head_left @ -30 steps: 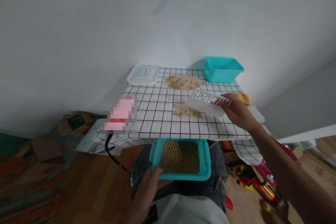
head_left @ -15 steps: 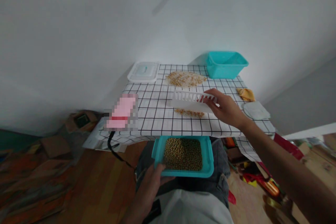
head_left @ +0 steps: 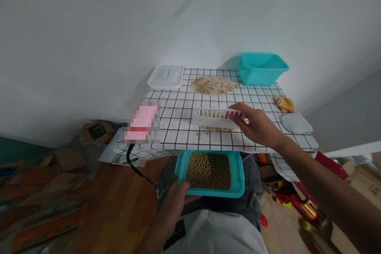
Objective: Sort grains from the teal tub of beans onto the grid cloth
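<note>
Checked cloth (head_left: 175, 127) over the table, plain wall (head_left: 119, 27) behind. Right hand (head_left: 250, 125) grasps a white slotted piece (head_left: 208, 119) by its right end; long axis runs left-right, body extends left of the grip. Small grain strip (head_left: 218, 129) shows along its near lower edge, right hand nearer. Left hand (head_left: 175, 200) clasps the near-left corner of the teal tray (head_left: 238, 178), beans (head_left: 210, 170) inside, just below the cloth's front edge

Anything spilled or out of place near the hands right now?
A few stray grains lie on the checked cloth by the left end of the white slotted piece in the right hand; they look odd, sitting apart from the strip of grains along its near edge.
</note>
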Tool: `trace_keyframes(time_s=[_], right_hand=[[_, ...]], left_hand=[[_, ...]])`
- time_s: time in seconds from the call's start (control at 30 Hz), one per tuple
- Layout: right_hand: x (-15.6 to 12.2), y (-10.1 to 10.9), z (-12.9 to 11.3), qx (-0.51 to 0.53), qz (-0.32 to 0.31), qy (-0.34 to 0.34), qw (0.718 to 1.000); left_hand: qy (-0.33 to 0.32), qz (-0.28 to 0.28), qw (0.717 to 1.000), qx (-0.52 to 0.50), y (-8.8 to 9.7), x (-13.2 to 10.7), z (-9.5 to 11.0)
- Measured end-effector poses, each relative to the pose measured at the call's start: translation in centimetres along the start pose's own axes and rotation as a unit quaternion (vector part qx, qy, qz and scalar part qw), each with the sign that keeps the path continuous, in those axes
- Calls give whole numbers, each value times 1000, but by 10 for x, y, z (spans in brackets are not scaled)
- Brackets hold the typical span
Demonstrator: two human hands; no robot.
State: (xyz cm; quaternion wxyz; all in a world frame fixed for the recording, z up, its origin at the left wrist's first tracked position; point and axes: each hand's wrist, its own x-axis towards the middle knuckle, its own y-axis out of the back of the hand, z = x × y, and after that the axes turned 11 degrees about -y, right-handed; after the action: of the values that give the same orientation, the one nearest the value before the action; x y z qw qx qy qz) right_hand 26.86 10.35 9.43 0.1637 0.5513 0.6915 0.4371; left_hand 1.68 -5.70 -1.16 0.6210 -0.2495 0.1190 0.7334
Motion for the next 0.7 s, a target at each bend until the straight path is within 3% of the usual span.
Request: trace_keyframes(time_s=[0.23, 0.37, 0.57, 0.7], right_hand=[[-14, -7, -7, 17, 0, 1, 1000], [-20, -14, -9, 39, -33, 3, 999], [-23, -18, -10, 71, -61, 22, 995], [-37, -15, -11, 75, -76, 20, 994]], left_hand=[[-17, -2, 1000, -11, 4, 3, -12], [-21, 14, 1000, -12, 7, 6, -20], [-29, -8, 999, -14, 8, 5, -19], [-32, 7, 999, -6, 7, 3, -17]])
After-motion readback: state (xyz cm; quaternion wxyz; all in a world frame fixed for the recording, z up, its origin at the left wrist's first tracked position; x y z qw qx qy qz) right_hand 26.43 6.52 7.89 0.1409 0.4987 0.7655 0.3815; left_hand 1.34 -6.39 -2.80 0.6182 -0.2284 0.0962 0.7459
